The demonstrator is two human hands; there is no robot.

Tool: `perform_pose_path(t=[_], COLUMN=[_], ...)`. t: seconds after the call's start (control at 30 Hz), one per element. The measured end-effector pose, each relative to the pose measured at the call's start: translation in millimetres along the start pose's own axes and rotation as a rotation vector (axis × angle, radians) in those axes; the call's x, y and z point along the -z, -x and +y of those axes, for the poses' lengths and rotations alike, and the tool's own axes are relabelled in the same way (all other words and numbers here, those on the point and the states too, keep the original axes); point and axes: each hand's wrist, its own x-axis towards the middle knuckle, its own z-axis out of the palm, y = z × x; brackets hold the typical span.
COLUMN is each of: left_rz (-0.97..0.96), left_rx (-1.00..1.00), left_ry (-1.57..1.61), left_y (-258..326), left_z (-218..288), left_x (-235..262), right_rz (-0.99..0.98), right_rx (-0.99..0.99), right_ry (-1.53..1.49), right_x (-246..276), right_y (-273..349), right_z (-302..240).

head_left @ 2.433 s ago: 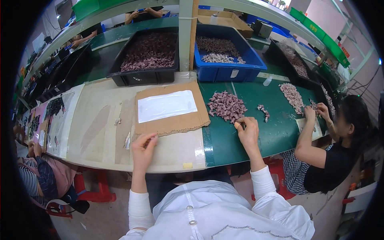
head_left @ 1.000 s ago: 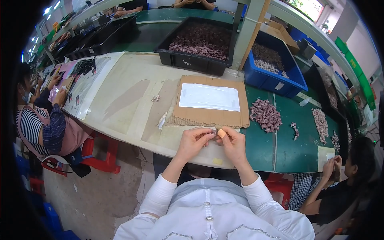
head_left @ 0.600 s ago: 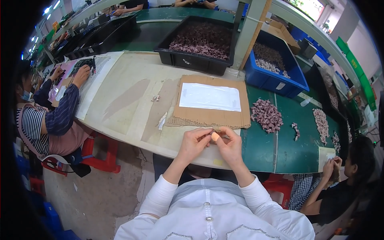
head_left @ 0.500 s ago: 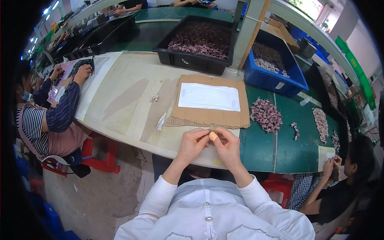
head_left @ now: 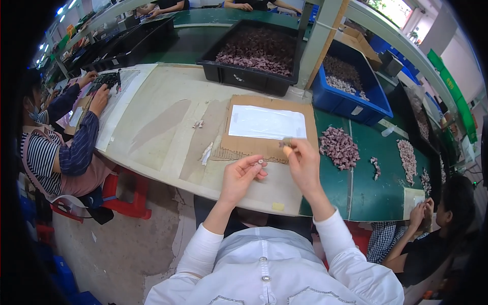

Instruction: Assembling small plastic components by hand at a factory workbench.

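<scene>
My left hand pinches a tiny pale part between thumb and fingertips above the table's front edge. My right hand is raised just to its right and grips a small thin tool or part at the fingertips, over the front edge of a brown cardboard sheet. A clear plastic bag lies on that cardboard. A pile of small purplish parts sits on the green mat right of my right hand.
A black tray and a blue bin of parts stand at the back. A person in a striped top works at the left; another sits at the right beside more part piles. A red stool stands below.
My hands, joined at the table edge half a second ago, have parted: the right one lifted toward the cardboard, the left one keeps the tiny part. Earlier my right hand was at the pile.
</scene>
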Motion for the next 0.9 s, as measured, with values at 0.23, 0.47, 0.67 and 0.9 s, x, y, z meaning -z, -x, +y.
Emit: perform_pose_path(t=[0.23, 0.47, 0.67, 0.9], left_rz=[0.052, 0.053, 0.028, -0.003], left_rx=[0.006, 0.002, 0.040, -0.132], left_ry=[0.232, 0.088, -0.034, -0.078], left_y=[1, 5, 4, 1], left_z=[4, 6, 6, 3], left_x=[2, -1, -2, 2], right_rz=[-0.107, -0.059, -0.113, -0.118], right_rx=[0.186, 0.227, 0.327, 0.389], right_ry=[0.133, 0.237, 0.385, 0.491], right_x=[-16, -28, -39, -48], right_y=[-53, -62, -63, -65], right_z=[14, 21, 31, 35])
